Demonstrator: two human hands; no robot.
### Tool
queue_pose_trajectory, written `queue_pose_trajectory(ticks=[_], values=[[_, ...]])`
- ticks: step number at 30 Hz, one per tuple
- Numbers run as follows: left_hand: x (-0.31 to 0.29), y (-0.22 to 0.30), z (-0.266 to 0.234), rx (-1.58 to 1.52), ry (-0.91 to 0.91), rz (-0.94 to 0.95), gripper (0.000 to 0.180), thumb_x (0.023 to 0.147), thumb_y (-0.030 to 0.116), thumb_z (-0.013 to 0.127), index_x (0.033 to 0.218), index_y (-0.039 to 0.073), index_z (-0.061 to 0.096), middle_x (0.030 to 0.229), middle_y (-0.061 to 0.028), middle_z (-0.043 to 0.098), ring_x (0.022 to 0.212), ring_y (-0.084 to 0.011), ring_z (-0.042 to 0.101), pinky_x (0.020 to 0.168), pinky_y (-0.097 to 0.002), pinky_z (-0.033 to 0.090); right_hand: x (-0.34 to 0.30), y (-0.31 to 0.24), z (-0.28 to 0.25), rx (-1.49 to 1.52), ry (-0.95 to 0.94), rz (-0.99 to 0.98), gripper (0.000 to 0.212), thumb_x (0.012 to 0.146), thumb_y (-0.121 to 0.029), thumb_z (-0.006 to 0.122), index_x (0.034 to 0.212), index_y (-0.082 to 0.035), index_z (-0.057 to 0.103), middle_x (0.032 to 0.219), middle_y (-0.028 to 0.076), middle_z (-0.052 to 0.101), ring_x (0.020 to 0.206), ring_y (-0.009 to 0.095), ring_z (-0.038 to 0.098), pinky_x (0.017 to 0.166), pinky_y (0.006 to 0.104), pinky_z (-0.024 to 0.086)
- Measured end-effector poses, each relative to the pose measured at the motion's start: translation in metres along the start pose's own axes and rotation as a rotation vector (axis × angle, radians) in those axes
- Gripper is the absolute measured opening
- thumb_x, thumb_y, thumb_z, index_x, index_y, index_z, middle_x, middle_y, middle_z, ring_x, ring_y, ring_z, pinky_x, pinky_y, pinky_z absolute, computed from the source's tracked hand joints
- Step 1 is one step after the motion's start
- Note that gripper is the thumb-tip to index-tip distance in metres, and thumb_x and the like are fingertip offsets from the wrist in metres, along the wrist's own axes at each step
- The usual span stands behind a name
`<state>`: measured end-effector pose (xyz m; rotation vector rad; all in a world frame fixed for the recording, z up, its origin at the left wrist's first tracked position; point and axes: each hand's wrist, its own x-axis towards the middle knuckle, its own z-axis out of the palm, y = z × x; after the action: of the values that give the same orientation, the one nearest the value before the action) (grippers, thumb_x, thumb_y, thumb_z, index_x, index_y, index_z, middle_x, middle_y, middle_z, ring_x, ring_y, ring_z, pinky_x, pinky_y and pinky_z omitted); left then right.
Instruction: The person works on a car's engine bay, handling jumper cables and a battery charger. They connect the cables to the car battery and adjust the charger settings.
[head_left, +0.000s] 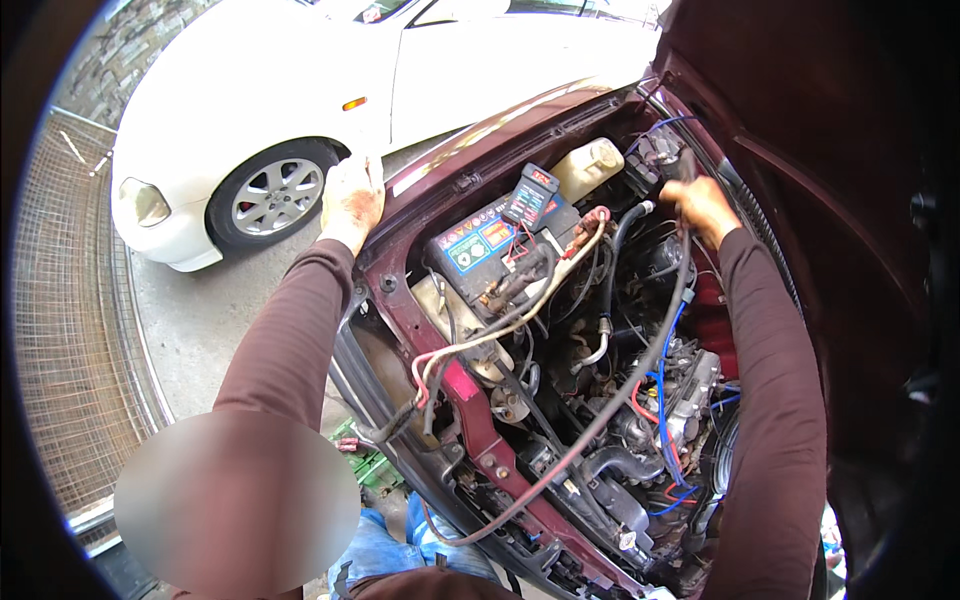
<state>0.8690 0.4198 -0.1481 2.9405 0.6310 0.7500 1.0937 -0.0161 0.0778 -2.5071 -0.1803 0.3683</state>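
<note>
My left hand (352,203) lies with its fingers stretched out at the front corner of a maroon car's fender (415,195). Across the engine bay, my right hand (705,210) is closed around a long dark hose (625,395), near its upper end. From there the hose bows down over the engine (690,400) and the front edge of the bay. Between my arms sits a car battery (485,240) with a blue label, and a small black box with a display (531,195) rests on top of it. Cables and clamps crowd the battery's near side.
The raised hood (800,130) stands on the right. A pale plastic reservoir (590,168) is behind the battery. Beyond the fender a white car (270,90) is parked close. Wire mesh (70,300) lines the left, and a green crate (372,470) lies below the bumper.
</note>
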Motion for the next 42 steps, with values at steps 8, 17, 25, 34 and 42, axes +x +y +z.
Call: queue_pose_trajectory(ticks=[8,17,25,34,42], values=[[-0.004,0.022,-0.038,-0.272,0.104,-0.117,0.016,0.099,0.019,0.058,0.098,0.004,0.065,0.095,-0.0147,0.067,0.093,-0.0337,0.061,0.085,-0.0451,0.049,0.005,0.012,0.049,-0.952,-0.029,-0.179,0.036,0.085,-0.028,0.080,0.108,-0.002,0.073,0.099,0.023,0.075,0.099,0.041,0.072,0.088,0.0502,0.056],[0.004,0.017,-0.046,-0.358,0.091,-0.078,0.014,0.098,0.013,0.061,0.102,0.001,0.066,0.100,-0.0166,0.068,0.095,-0.0354,0.062,0.085,-0.0448,0.048,0.016,0.005,0.065,-1.232,-0.250,-0.291,0.023,0.081,-0.024,0.072,0.097,-0.008,0.075,0.092,0.020,0.076,0.090,0.038,0.074,0.082,0.0487,0.059],[0.004,0.021,-0.046,-0.335,0.020,-0.105,0.016,0.101,0.010,0.058,0.106,-0.002,0.066,0.101,-0.0181,0.067,0.096,-0.0365,0.062,0.088,-0.0448,0.048,0.038,0.015,0.062,-1.122,-0.458,-0.297,0.025,0.081,-0.019,0.067,0.096,-0.001,0.076,0.096,0.028,0.074,0.095,0.042,0.074,0.086,0.0498,0.059],[0.002,0.015,-0.043,-0.331,0.014,-0.133,0.020,0.107,0.014,0.052,0.108,-0.001,0.065,0.099,-0.0180,0.063,0.095,-0.0351,0.061,0.086,-0.0429,0.049,0.050,-0.006,0.071,-1.034,-0.641,-0.335,0.028,0.082,-0.011,0.065,0.105,0.001,0.077,0.110,0.026,0.074,0.105,0.039,0.074,0.090,0.0472,0.058],[0.004,0.020,-0.045,-0.311,0.026,-0.110,0.020,0.107,0.014,0.053,0.108,-0.002,0.065,0.099,-0.0176,0.064,0.094,-0.0346,0.061,0.085,-0.0431,0.048,0.049,-0.024,0.071,-1.136,-0.771,-0.327,0.031,0.082,-0.010,0.066,0.109,0.002,0.076,0.112,0.026,0.074,0.107,0.038,0.073,0.091,0.0464,0.057]])
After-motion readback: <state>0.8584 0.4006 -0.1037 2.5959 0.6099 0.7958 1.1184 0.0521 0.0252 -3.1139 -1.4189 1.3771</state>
